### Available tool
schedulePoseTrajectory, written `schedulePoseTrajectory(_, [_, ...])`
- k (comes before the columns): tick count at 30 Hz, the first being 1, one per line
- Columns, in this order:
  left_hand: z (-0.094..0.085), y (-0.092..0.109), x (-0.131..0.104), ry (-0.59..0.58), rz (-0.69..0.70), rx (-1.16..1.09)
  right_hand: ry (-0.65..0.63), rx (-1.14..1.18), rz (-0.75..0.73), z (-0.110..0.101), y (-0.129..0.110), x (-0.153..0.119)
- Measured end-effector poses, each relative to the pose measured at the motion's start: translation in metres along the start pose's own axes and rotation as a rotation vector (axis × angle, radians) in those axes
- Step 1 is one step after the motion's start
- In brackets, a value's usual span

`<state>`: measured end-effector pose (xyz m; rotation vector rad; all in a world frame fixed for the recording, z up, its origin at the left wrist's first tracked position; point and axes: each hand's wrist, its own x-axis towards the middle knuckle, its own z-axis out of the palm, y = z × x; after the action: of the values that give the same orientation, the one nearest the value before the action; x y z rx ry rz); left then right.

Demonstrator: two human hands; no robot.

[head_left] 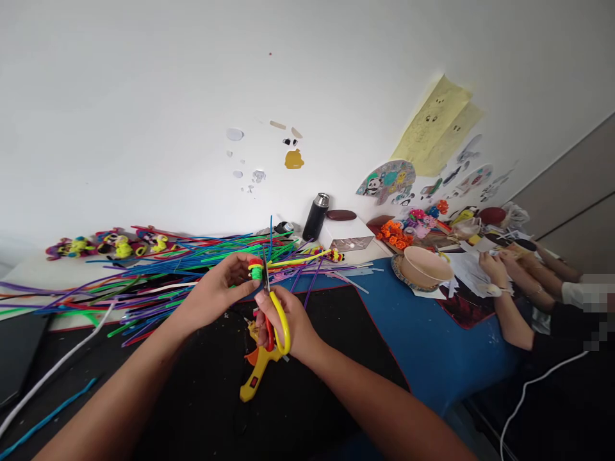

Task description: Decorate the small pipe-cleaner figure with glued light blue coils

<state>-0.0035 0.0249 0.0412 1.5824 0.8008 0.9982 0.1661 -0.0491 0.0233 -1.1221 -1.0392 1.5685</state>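
Note:
My left hand pinches a small coiled pipe-cleaner piece in red, yellow and green. In my right hand is a pair of scissors with yellow and red handles, its blades pointing up beside the coiled piece. A yellow pipe cleaner reaches to the right from behind the blades; whether it joins the coil I cannot tell. Below my hands a yellow glue gun lies on the black mat. Many loose pipe cleaners spread behind and left of my hands.
Along the wall stand a black thermos, a white box and several pipe-cleaner figures. A pink bowl sits to the right. Farther right, other people's hands work over papers. A white cable crosses the left side.

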Motion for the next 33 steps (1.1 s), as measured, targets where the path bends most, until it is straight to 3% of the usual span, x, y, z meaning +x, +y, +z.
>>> schedulePoseTrajectory(12, [0.002, -0.009, 0.001, -0.012, -0.028, -0.014, 0.015, -0.089, -0.002, 0.001, -0.003, -0.002])
schedulePoseTrajectory(18, [0.007, -0.016, 0.001, 0.007, -0.042, 0.048, 0.001, -0.063, 0.093, -0.001, 0.005, 0.003])
schedulePoseTrajectory(23, [0.010, -0.022, 0.003, -0.007, -0.076, 0.015, 0.034, -0.155, 0.085, -0.005, 0.015, 0.009])
schedulePoseTrajectory(27, [0.009, -0.016, 0.004, 0.027, -0.092, -0.003, 0.049, -0.069, 0.095, -0.006, 0.018, 0.012])
schedulePoseTrajectory(33, [0.003, -0.003, 0.004, 0.045, -0.135, -0.182, 0.083, -0.099, 0.044, -0.034, 0.011, -0.002])
